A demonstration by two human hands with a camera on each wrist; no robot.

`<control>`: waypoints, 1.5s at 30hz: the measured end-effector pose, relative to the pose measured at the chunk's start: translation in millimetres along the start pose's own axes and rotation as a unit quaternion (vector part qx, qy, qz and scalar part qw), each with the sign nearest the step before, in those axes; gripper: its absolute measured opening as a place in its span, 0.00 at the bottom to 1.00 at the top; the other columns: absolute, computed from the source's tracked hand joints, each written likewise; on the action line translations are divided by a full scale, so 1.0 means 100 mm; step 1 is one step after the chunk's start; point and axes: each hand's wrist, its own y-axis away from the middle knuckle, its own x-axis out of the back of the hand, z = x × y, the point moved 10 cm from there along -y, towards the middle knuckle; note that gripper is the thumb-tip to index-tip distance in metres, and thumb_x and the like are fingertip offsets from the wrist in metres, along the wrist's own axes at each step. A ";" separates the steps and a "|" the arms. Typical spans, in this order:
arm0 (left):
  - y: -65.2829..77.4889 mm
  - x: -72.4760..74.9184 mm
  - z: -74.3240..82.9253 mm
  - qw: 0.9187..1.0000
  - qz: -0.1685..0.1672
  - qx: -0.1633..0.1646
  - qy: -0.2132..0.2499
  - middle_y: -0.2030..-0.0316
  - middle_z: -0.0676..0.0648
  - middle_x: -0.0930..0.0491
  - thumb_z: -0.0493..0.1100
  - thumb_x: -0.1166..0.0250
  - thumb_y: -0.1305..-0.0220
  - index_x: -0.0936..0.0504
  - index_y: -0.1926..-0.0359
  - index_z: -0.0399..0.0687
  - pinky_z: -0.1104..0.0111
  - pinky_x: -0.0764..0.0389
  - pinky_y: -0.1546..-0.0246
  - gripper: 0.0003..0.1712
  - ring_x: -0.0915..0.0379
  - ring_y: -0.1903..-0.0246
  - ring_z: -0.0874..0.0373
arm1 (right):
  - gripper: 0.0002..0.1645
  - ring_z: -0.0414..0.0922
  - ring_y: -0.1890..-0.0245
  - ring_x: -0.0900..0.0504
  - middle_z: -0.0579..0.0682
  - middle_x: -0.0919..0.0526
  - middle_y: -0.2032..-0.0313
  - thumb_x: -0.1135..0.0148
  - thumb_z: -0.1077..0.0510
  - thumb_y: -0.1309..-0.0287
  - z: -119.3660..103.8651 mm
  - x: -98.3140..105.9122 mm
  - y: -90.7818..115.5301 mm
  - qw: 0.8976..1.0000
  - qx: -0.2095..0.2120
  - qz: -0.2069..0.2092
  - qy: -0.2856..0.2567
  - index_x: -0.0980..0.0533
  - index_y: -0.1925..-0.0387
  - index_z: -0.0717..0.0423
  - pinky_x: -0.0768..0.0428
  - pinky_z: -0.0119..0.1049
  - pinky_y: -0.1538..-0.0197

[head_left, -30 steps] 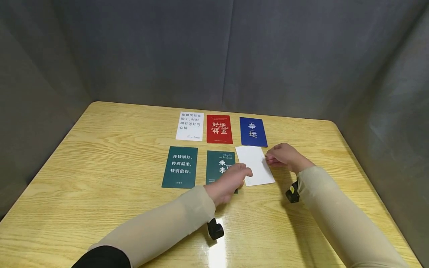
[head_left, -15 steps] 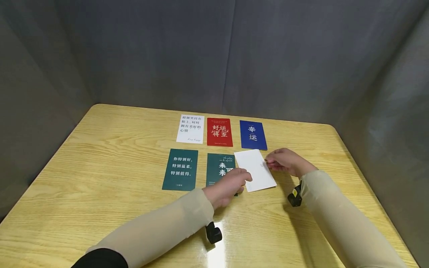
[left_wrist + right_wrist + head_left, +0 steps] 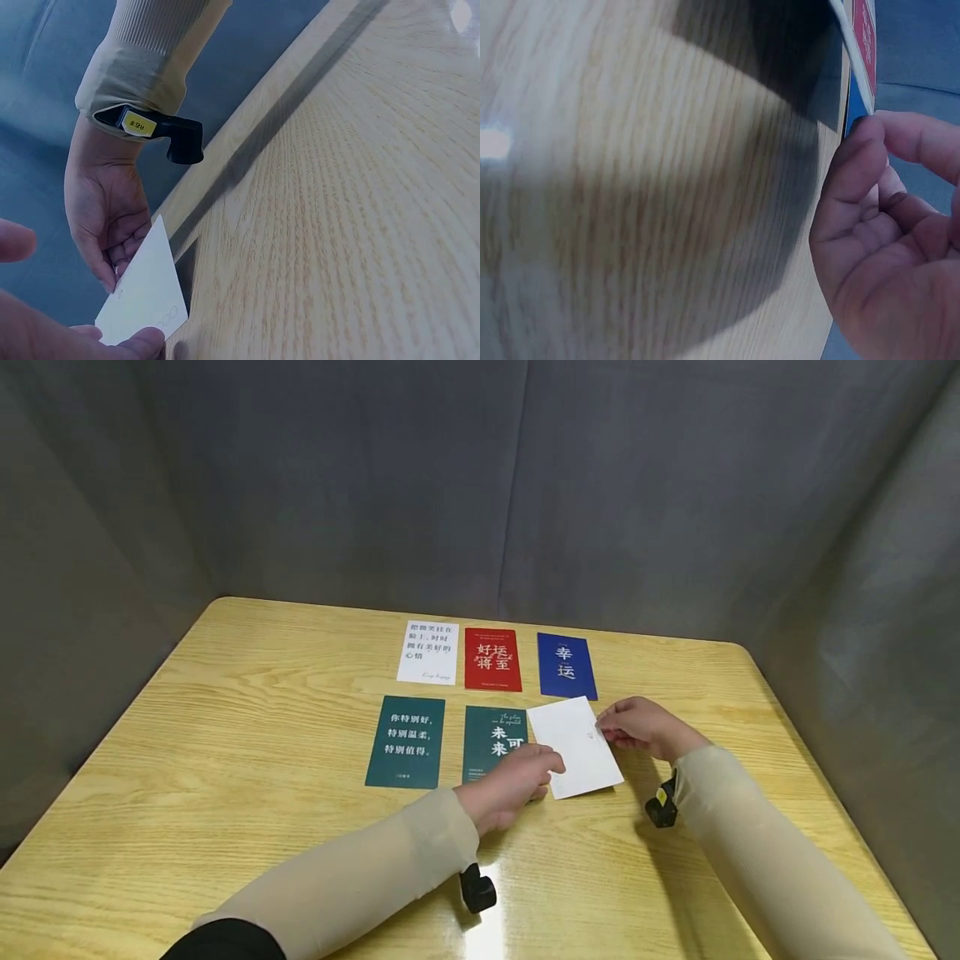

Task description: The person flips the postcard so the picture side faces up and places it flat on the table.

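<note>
A blank-faced white card (image 3: pixel 573 747) is held between the two hands, close over the table with its shadow beside it. My left hand (image 3: pixel 513 785) pinches its left edge, the thumb (image 3: pixel 146 341) lying on the upper face. At the opposite edge my right hand (image 3: pixel 645 727) pinches the card between thumb and finger; the right wrist view shows the card (image 3: pixel 855 56) nearly edge-on there. Under the left hand in the head view, a dark green card (image 3: pixel 487 739) is partly hidden. Just beyond the white card lies a blue card (image 3: pixel 566 666) with gold characters.
Left of the blue card lie a red card (image 3: pixel 492 660) and a white card with printed characters (image 3: pixel 427 652). Another dark green card (image 3: pixel 405 742) is in the near row at left. All rest on a wooden table (image 3: pixel 247 727), with grey curtains (image 3: pixel 337 485) behind.
The white card has turned slightly counterclockwise in the hands, its near corner shifting toward me. Both hands keep their hold. The other cards sit a little lower in the head view.
</note>
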 end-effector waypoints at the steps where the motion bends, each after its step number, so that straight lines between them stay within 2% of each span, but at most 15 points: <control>1: 0.00 -0.01 0.00 1.000 -0.001 0.000 0.000 0.35 0.38 0.34 0.37 0.41 0.40 0.28 0.44 0.34 0.54 0.31 0.36 0.23 0.38 0.35 0.40 | 0.10 0.39 0.68 0.26 0.47 0.23 0.70 0.46 0.63 0.25 0.00 0.00 0.01 1.000 0.002 -0.002 0.000 0.22 0.55 0.67 0.22 0.30 0.62; 5: -0.01 -0.01 0.00 1.000 -0.003 -0.002 0.005 0.36 0.38 0.35 0.38 0.42 0.39 0.29 0.42 0.32 0.55 0.32 0.36 0.24 0.37 0.38 0.42 | 0.09 0.39 0.68 0.27 0.46 0.24 0.70 0.47 0.62 0.23 -0.03 0.00 0.03 1.000 0.017 -0.010 -0.008 0.24 0.55 0.64 0.24 0.31 0.62; 11: -0.05 0.04 0.01 1.000 0.015 -0.021 0.012 0.31 0.34 0.37 0.38 0.44 0.39 0.43 0.24 0.30 0.53 0.34 0.35 0.42 0.34 0.40 0.41 | 0.09 0.42 0.67 0.30 0.48 0.27 0.67 0.53 0.62 0.20 -0.10 0.02 0.04 0.996 0.077 -0.040 -0.023 0.29 0.52 0.65 0.27 0.34 0.62; 13: -0.05 0.05 0.02 0.999 0.013 -0.027 0.022 0.37 0.36 0.31 0.38 0.45 0.39 0.49 0.22 0.30 0.55 0.32 0.37 0.46 0.30 0.45 0.45 | 0.09 0.43 0.66 0.30 0.48 0.28 0.66 0.53 0.61 0.20 -0.10 0.04 0.04 0.995 0.086 -0.041 -0.036 0.30 0.51 0.65 0.27 0.35 0.61; 16: -0.05 0.04 0.02 0.999 0.004 -0.030 0.039 0.49 0.41 0.28 0.37 0.45 0.39 0.49 0.22 0.30 0.59 0.30 0.44 0.46 0.32 0.58 0.52 | 0.09 0.42 0.66 0.30 0.48 0.27 0.65 0.52 0.61 0.20 -0.07 0.05 0.03 0.994 0.083 -0.033 -0.059 0.30 0.51 0.65 0.27 0.34 0.62; 18: -0.04 0.04 0.03 0.999 0.008 -0.032 0.033 0.48 0.42 0.28 0.37 0.44 0.39 0.46 0.23 0.31 0.59 0.30 0.44 0.44 0.32 0.60 0.52 | 0.09 0.42 0.66 0.30 0.49 0.27 0.65 0.52 0.61 0.20 -0.06 0.05 0.03 0.994 0.081 -0.027 -0.070 0.30 0.51 0.64 0.27 0.34 0.62; 21: -0.05 0.08 0.04 0.999 0.029 -0.035 0.015 0.34 0.38 0.33 0.38 0.44 0.37 0.43 0.23 0.33 0.53 0.32 0.38 0.42 0.29 0.49 0.46 | 0.08 0.41 0.66 0.30 0.49 0.28 0.64 0.52 0.61 0.20 -0.06 0.03 0.02 0.994 0.078 -0.026 -0.079 0.31 0.52 0.64 0.28 0.33 0.62; 23: -0.05 0.11 0.07 0.998 0.048 -0.042 0.001 0.27 0.37 0.40 0.40 0.45 0.36 0.44 0.23 0.33 0.50 0.37 0.32 0.42 0.34 0.37 0.41 | 0.08 0.42 0.64 0.30 0.49 0.28 0.63 0.53 0.60 0.20 -0.08 0.01 0.03 0.993 0.077 -0.028 -0.084 0.31 0.51 0.63 0.27 0.33 0.61; 25: -0.06 0.13 0.09 0.997 0.056 -0.048 -0.003 0.25 0.36 0.43 0.41 0.45 0.35 0.47 0.22 0.34 0.49 0.41 0.29 0.43 0.42 0.30 0.39 | 0.08 0.42 0.63 0.30 0.49 0.28 0.63 0.53 0.60 0.20 -0.10 0.01 0.03 0.992 0.078 -0.031 -0.093 0.31 0.51 0.63 0.27 0.33 0.60; 28: -0.07 0.14 0.11 0.997 0.051 -0.050 0.002 0.25 0.35 0.44 0.41 0.45 0.35 0.49 0.21 0.34 0.49 0.43 0.27 0.44 0.46 0.27 0.40 | 0.07 0.41 0.62 0.29 0.48 0.28 0.62 0.53 0.61 0.20 -0.12 -0.01 0.03 0.990 0.079 -0.036 -0.110 0.31 0.51 0.62 0.27 0.33 0.59; 33: -0.07 0.14 0.11 0.998 0.042 -0.050 0.014 0.25 0.36 0.44 0.41 0.46 0.33 0.48 0.21 0.34 0.48 0.39 0.29 0.42 0.39 0.32 0.37 | 0.07 0.40 0.64 0.29 0.47 0.29 0.64 0.54 0.62 0.20 -0.13 -0.04 0.02 0.986 0.085 -0.051 -0.132 0.32 0.50 0.64 0.27 0.33 0.59; 36: -0.07 0.14 0.12 0.997 0.046 -0.061 0.030 0.31 0.36 0.36 0.38 0.47 0.33 0.44 0.23 0.33 0.51 0.31 0.36 0.39 0.31 0.42 0.42 | 0.07 0.40 0.65 0.30 0.47 0.29 0.65 0.55 0.63 0.20 -0.12 -0.04 0.01 0.985 0.089 -0.052 -0.138 0.32 0.50 0.64 0.27 0.32 0.60; 40: -0.08 0.13 0.14 0.993 0.044 -0.081 0.072 0.49 0.40 0.28 0.32 0.49 0.30 0.37 0.28 0.32 0.64 0.23 0.52 0.30 0.29 0.59 0.53 | 0.07 0.39 0.66 0.29 0.47 0.29 0.66 0.56 0.64 0.19 -0.11 -0.09 -0.01 0.982 0.092 -0.054 -0.153 0.32 0.52 0.62 0.26 0.30 0.61; 43: -0.09 0.11 0.15 0.990 0.036 -0.088 0.104 0.59 0.44 0.28 0.29 0.53 0.28 0.32 0.36 0.32 0.70 0.24 0.63 0.22 0.31 0.65 0.56 | 0.07 0.38 0.67 0.28 0.46 0.27 0.67 0.57 0.65 0.20 -0.16 -0.18 -0.01 0.974 0.104 -0.067 -0.191 0.30 0.55 0.60 0.24 0.29 0.61; 45: -0.10 0.08 0.14 0.989 0.025 -0.083 0.120 0.62 0.46 0.29 0.27 0.54 0.29 0.30 0.42 0.32 0.70 0.26 0.65 0.17 0.31 0.66 0.56 | 0.09 0.38 0.68 0.27 0.46 0.25 0.67 0.56 0.66 0.20 -0.21 -0.24 -0.01 0.964 0.113 -0.079 -0.228 0.29 0.56 0.59 0.23 0.28 0.61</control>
